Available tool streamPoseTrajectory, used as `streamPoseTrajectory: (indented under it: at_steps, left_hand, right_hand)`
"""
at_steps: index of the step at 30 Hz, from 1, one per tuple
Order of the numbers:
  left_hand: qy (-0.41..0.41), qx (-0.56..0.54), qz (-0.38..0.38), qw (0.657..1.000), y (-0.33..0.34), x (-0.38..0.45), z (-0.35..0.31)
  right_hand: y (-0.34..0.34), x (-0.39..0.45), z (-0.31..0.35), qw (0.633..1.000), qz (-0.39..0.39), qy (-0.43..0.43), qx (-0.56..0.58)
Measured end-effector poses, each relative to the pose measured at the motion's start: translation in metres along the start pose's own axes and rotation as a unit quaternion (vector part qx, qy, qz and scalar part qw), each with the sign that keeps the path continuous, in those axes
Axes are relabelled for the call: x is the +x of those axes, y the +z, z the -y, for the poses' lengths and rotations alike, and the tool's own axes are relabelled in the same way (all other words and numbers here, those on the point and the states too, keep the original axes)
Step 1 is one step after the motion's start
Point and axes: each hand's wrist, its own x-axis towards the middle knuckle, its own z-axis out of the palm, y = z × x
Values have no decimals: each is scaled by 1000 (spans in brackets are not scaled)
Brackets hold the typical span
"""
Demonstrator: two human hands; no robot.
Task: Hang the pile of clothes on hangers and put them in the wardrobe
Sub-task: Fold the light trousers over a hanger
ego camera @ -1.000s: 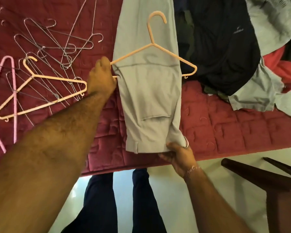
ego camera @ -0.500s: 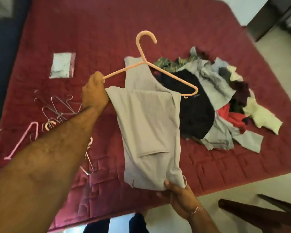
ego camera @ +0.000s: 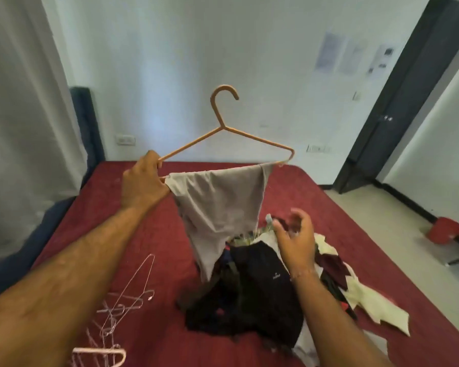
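My left hand [ego camera: 143, 182] grips the left end of an orange plastic hanger [ego camera: 224, 129] and holds it up in the air above the bed. Grey trousers [ego camera: 217, 205] are folded over the hanger's bottom bar and hang down, their lower end reaching the clothes pile. My right hand [ego camera: 294, 235] hovers over the pile of clothes [ego camera: 252, 292] with loosely spread fingers and holds nothing. The pile has a black garment on top, with white, grey and dark red pieces around it.
The pile lies on a bed with a dark red quilt [ego camera: 133, 239]. Several wire and pink hangers [ego camera: 122, 305] lie on the quilt at the lower left. A white wall stands behind the bed, a dark door [ego camera: 398, 102] at the right, and a red object [ego camera: 445, 230] on the floor.
My left hand has lifted the hanger with the trousers up off the bed. My right hand has let go of the trousers' lower edge. The view has tilted up toward the wall.
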Motion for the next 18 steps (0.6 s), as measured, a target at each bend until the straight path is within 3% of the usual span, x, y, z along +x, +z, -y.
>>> streamPoseTrajectory:
  at_steps: [3,10,16,18]
  left_hand:
    - [-44,-33,-38,998,-16,11,-16]
    - [-22,-56,-72,996,-57,31,-30]
    - [-11,-58,-68,996,-83,37,-33]
    - [-8,-46,-60,997,-89,37,-30]
  right_hand:
    - [16,55,68,991,-41,-122,-47]
    - [42,114,148,980,-22,-191,-52]
    - [46,115,176,986,-60,-157,-11]
    - [48,113,179,991,-37,-126,33]
